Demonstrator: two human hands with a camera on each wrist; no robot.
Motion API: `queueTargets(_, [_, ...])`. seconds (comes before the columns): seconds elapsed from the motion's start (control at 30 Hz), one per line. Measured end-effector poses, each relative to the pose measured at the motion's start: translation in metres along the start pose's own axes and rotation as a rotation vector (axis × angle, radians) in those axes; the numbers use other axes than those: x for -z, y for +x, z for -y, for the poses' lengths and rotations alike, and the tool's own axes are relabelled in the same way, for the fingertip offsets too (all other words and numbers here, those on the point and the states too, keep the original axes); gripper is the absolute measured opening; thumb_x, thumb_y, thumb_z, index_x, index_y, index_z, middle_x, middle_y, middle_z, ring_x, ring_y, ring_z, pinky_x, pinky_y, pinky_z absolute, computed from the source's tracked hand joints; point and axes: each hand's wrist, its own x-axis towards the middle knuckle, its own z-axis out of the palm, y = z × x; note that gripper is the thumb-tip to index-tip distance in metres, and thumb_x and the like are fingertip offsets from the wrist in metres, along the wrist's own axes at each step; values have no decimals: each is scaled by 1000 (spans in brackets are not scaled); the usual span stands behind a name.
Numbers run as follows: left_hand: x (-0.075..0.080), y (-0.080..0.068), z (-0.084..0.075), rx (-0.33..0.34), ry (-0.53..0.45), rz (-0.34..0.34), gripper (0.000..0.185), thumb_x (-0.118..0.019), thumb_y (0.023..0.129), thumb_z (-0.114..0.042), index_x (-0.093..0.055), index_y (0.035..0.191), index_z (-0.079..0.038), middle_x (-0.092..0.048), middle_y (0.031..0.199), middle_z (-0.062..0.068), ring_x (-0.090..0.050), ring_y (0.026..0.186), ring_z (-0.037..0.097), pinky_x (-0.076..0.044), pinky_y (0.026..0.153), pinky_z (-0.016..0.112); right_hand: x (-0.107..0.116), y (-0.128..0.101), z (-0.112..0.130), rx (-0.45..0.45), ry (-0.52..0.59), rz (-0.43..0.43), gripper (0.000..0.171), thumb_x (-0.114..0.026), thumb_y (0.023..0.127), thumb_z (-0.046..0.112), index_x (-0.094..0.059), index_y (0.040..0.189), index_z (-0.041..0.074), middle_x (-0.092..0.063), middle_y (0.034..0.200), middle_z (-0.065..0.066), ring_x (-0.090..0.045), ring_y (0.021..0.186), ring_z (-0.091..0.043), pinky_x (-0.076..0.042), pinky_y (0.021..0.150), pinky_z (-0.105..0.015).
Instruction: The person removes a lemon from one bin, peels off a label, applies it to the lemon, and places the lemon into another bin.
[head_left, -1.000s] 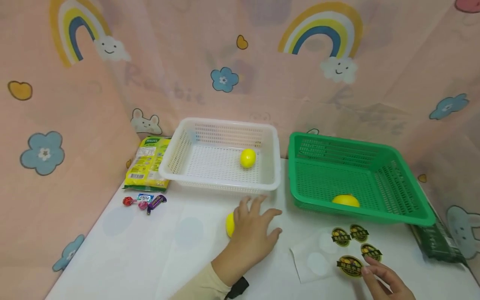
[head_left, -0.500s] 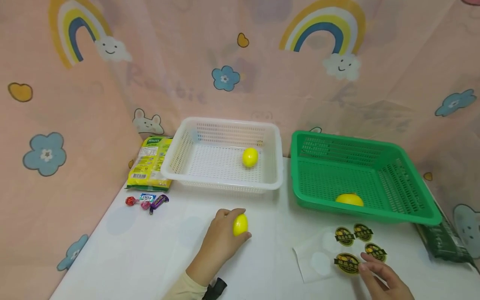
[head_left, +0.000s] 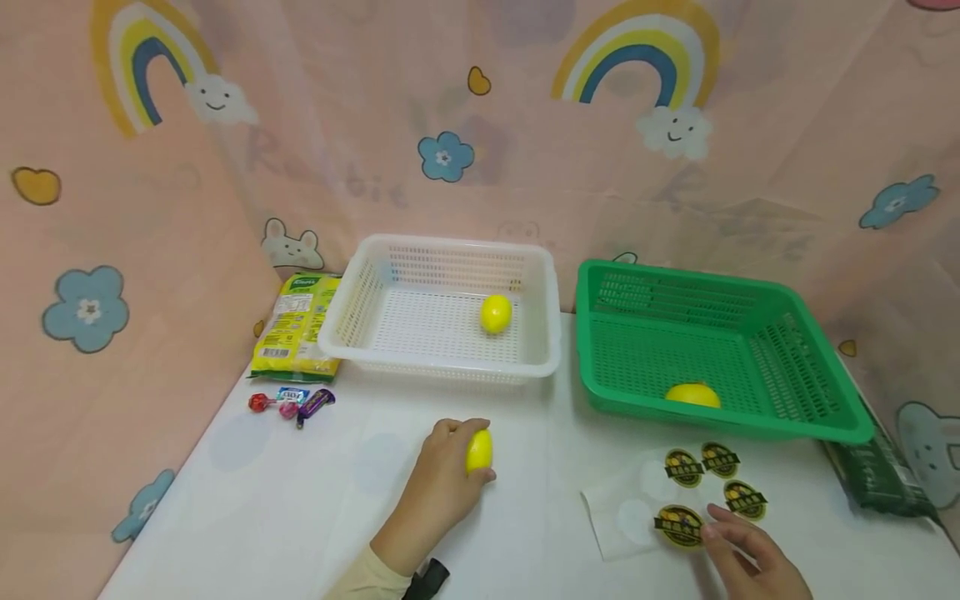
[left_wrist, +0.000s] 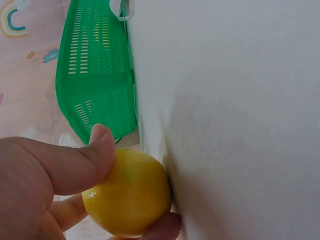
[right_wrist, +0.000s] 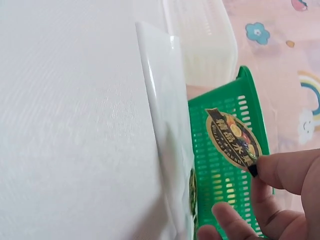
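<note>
One small yellow plastic lemon (head_left: 480, 451) sitting in left hand (head_left: 438, 487), thumb and fingers curling round it, just above white table (head_left: 300, 517). Right hand (head_left: 750, 562) pinching oval black-and-gold fruit sticker (right_wrist: 233, 140), peeling it off white backing sheet (head_left: 622, 517). Judging step: labelling; next move calling for bringing sticker onto lemon. Lemon in green slotted plastic basket (head_left: 825, 429) showing only partly behind basket rim; sticker print proving unreadable.

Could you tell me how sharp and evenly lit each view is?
Head view: soft, even light, faint shadows, straight edges bowed. Left wrist view: the lemon in the left hand is sharp, casting a soft shadow. Right wrist view: glare on the sticker sheet; sticker crisp.
</note>
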Motion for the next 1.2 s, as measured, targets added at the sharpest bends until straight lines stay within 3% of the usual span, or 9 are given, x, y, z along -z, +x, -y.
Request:
queueTargets(0.17, [-3, 1, 4, -43, -27, 0, 62, -87, 87, -7, -63, 143, -12, -55, 136, 19, -56, 120, 37, -52, 96, 54, -4, -3, 15, 45, -16, 51, 59, -59, 107, 49, -65, 124, -7, -43, 159, -30, -37, 147, -49, -41, 112, -64])
queueTargets(0.27, [-7, 2, 5, -103, -145, -7, 63, -84, 90, -5, -59, 146, -15, -51, 144, 13, -56, 125, 34, -53, 102, 52, -7, -7, 30, 119, -41, 125, 55, -61, 106, 51, -68, 119, -2, -43, 161, -24, -37, 149, -44, -47, 111, -52])
queueTargets(0.4, [-11, 4, -7, -211, -446, 17, 67, -79, 92, 3, -52, 150, -17, -42, 157, 6, -55, 127, 31, -57, 97, 38, -11, -19, 63, 197, 8, 214, 54, -60, 105, 55, -67, 114, 2, -42, 164, -9, -33, 153, -36, -46, 113, -48])
queueTargets(0.47, [-11, 5, -17, -253, -630, 57, 68, -75, 94, 7, -48, 152, -16, -37, 162, 6, -54, 129, 32, -58, 95, 34, -14, -27, 82, 203, 128, 256, 53, -60, 106, 53, -64, 113, 1, -42, 165, -5, -32, 154, -31, -45, 114, -49])
queueTargets(0.57, [-12, 5, -29, -298, -903, 136, 68, -68, 97, 12, -39, 155, -11, -30, 166, 10, -51, 134, 35, -56, 100, 37, -21, -37, 112, 196, 358, 299, 45, -63, 108, 42, -61, 113, -3, -44, 162, 0, -36, 150, -23, -49, 110, -33])
queueTargets(0.67, [-13, 5, -38, -335, -1080, 191, 67, -65, 101, 7, -30, 156, -4, -27, 166, 16, -50, 136, 31, -55, 103, 40, -30, -45, 138, 248, 482, 289, 34, -64, 109, 28, -63, 111, -6, -48, 158, -2, -42, 145, -20, -52, 99, -20])
queueTargets(0.83, [-10, 12, -47, -454, -1181, 217, 65, -65, 105, -4, -25, 157, 1, -29, 164, 19, -50, 136, 24, -55, 103, 38, -42, -51, 171, 307, 500, 270, 29, -66, 108, 21, -66, 113, -8, -50, 156, -3, -42, 147, -24, -51, 98, -18])
queueTargets(0.97, [-5, 20, -55, -525, -1249, 220, 53, -52, 105, -2, -32, 154, -7, -27, 165, 21, -49, 134, 24, -54, 103, 35, -46, -53, 183, 331, 470, 248, 30, -67, 107, 22, -67, 112, -8, -51, 154, -1, -41, 148, -25, -49, 99, -17])
queueTargets(1.2, [1, 24, -63, -513, -1258, 157, 38, -42, 107, -11, -43, 142, -28, -28, 166, 23, -48, 134, 20, -50, 103, 28, -54, -55, 187, 346, 448, 219, 28, -66, 107, 17, -68, 112, -10, -53, 152, -1, -43, 147, -27, -48, 102, -18])
